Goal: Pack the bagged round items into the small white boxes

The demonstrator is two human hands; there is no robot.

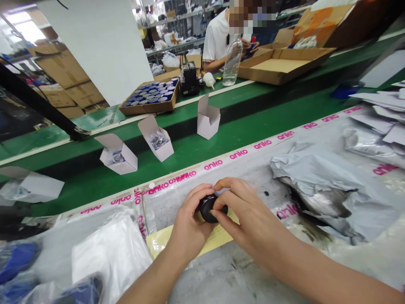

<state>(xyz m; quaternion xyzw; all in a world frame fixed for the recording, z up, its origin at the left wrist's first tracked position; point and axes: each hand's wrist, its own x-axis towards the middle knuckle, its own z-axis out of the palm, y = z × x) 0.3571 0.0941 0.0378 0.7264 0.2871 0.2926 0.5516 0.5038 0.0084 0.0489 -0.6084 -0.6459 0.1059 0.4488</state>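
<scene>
Between my two hands is a small round black object point(209, 209) with a glossy rim; its exact kind does not show. My left hand point(191, 219) wraps round its left side, with thumb and fingers closed on it. The fingertips of my right hand point(238, 207) pinch at its right side and front. Below the hands lies a yellow sheet point(164, 240) on the worktop point(228, 274). To the left rests a pile of clear white plastic bags point(109, 247), and blue items in plastic point(19, 261) sit at the lower left corner.
Open white boxes point(126, 162) stand on the green conveyor belt point(180, 154), several holding plastic-wrapped contents. Behind are a carton of blue round items point(152, 97), a clear bottle point(233, 63) and a shallow carton point(281, 67). A person point(218, 38) works across. A torn grey bag point(335, 190) lies right.
</scene>
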